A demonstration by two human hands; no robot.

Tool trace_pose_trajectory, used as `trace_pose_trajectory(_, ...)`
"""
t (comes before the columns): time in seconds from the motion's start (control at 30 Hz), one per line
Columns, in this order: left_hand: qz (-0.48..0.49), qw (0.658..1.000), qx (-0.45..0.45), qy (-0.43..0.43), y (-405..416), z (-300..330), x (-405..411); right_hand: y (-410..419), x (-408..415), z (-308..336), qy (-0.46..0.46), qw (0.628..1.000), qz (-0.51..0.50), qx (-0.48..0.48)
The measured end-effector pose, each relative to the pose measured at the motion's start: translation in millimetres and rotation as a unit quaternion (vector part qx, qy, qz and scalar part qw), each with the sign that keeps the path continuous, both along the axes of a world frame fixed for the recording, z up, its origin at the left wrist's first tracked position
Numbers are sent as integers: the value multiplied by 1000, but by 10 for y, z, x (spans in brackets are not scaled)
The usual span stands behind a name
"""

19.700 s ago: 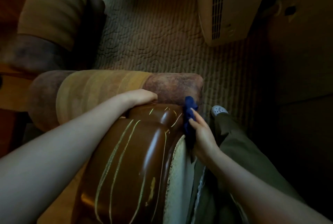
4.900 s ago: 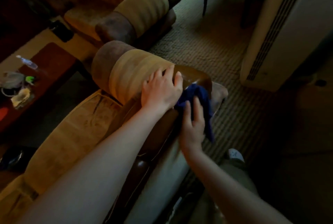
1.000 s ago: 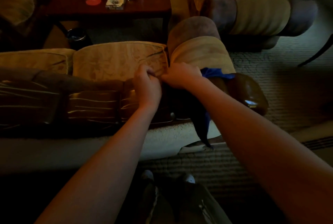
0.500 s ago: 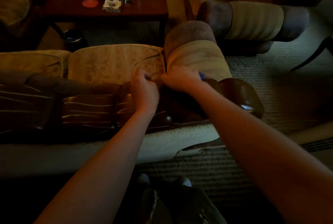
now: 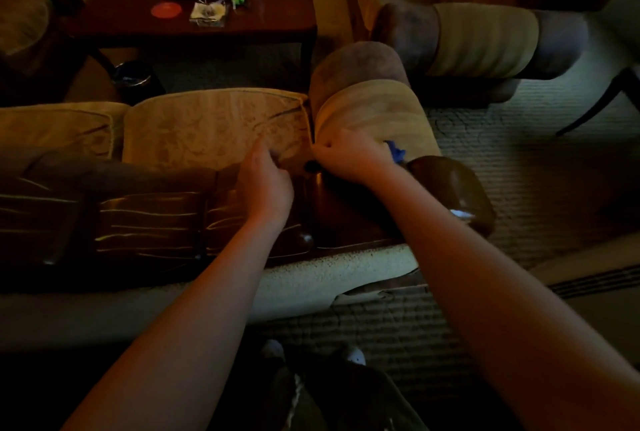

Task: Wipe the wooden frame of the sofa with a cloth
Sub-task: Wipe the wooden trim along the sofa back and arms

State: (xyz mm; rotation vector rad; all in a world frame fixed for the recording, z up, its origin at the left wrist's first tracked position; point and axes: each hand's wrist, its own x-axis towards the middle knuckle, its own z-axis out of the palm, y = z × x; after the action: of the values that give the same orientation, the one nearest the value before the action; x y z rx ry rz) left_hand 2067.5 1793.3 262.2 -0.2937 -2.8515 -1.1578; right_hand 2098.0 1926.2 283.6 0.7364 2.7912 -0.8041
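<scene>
I stand behind the sofa and look down over its glossy dark wooden frame [image 5: 149, 226], which runs along the backrest top and ends in a rounded knob at the right. My right hand [image 5: 349, 157] grips the blue cloth [image 5: 394, 151] at the inner corner where the frame meets the padded armrest [image 5: 367, 108]; only a small blue tuft shows past the knuckles. My left hand [image 5: 268, 184] sits just left of it, fingers curled down on the edge of the beige back cushion [image 5: 214, 129]. The fingertips of both hands are hidden.
A dark red coffee table [image 5: 194, 15] with a bottle, a mask and small items stands beyond the sofa. A second armchair [image 5: 478, 39] is at upper right. A small bin [image 5: 131, 79] sits by the table. Ribbed carpet lies right and below; my shoes show at the bottom.
The hanging part of the blue cloth has been drawn up under my right hand, leaving only a tuft visible. Both hands stay close together at the armrest corner.
</scene>
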Motion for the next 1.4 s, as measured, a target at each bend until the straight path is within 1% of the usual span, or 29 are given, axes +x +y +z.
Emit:
trace_pose_trajectory(0.07, -16, 1000, -18, 8, -21, -11, 12, 249, 69, 4, -36, 999, -13, -18)
trace_pose_trajectory(0.13, -43, 999, -30, 15, -35, -40, 16, 662, 221, 23, -72, 994, -74, -20)
trace_pose_trajectory(0.17, -54, 998, -34, 16, -29, -45, 18, 921, 325, 2, -75, 990, -116, -27)
trace_pose_trajectory(0.23, -55, 998, -35, 9, 4, -36, 20, 1331, 574, -71, -85, 974, -197, -73)
trace_pose_trajectory(0.27, -54, 998, -37, 4, 25, -30, 20, 1442, 688, -87, -89, 965, -222, -103)
trace_pose_trajectory(0.33, -60, 997, -53, 2, 75, -31, 21, 1532, 754, -77, -89, 961, -228, -131)
trace_pose_trajectory(0.4, -69, 995, -66, 0, 93, -37, 14, 1411, 608, -34, -94, 969, -186, -135)
trace_pose_trajectory(0.5, -57, 995, -79, -5, 86, -36, -22, 789, 164, 56, -77, 990, -21, -119)
trace_pose_trajectory(0.57, -39, 995, -88, 0, 65, -19, -28, 311, -40, 27, -46, 993, 76, -84)
trace_pose_trajectory(0.6, -33, 996, -87, 1, 55, -18, -25, 182, -66, 20, -38, 993, 91, -64)
trace_pose_trajectory(0.63, -30, 996, -83, -1, 38, -24, -14, 185, -47, -8, -50, 994, 87, -40)
trace_pose_trajectory(0.7, -30, 997, -65, -7, 13, -49, -6, 500, 124, -47, -74, 996, 44, -9)
trace_pose_trajectory(0.8, -27, 998, -56, -6, 19, -66, -16, 1223, 479, -79, -96, 987, -120, -43)
trace_pose_trajectory(0.87, -42, 997, -58, -12, 45, -62, -18, 1385, 659, -63, -119, 979, -160, -39)
trace_pose_trajectory(0.9, -49, 997, -59, -15, 56, -67, -18, 1344, 659, -36, -123, 980, -157, -26)
trace_pose_trajectory(0.97, -56, 997, -57, -23, 65, -67, -14, 1082, 533, 5, -100, 991, -92, 16)
trace_pose_trajectory(1.03, -59, 996, -53, -29, 57, -59, -7, 628, 379, 43, -39, 998, -10, 46)
trace_pose_trajectory(1.1, -51, 996, -61, -31, 43, -42, 1, 133, 277, 95, 23, 995, 57, 81)
trace_pose_trajectory(1.17, -39, 996, -75, -41, 42, -7, -5, -211, 295, 128, 78, 983, 96, 133)
trace_pose_trajectory(1.3, -36, 995, -52, -71, 50, 46, -5, -357, 752, 52, 192, 960, 133, 152)
trace_pose_trajectory(1.33, -44, 996, -42, -72, 44, 44, -7, -365, 927, 6, 227, 953, 125, 158)
trace_pose_trajectory(1.4, -56, 996, -23, -66, 18, 25, -2, -303, 1231, -96, 284, 937, 77, 189)
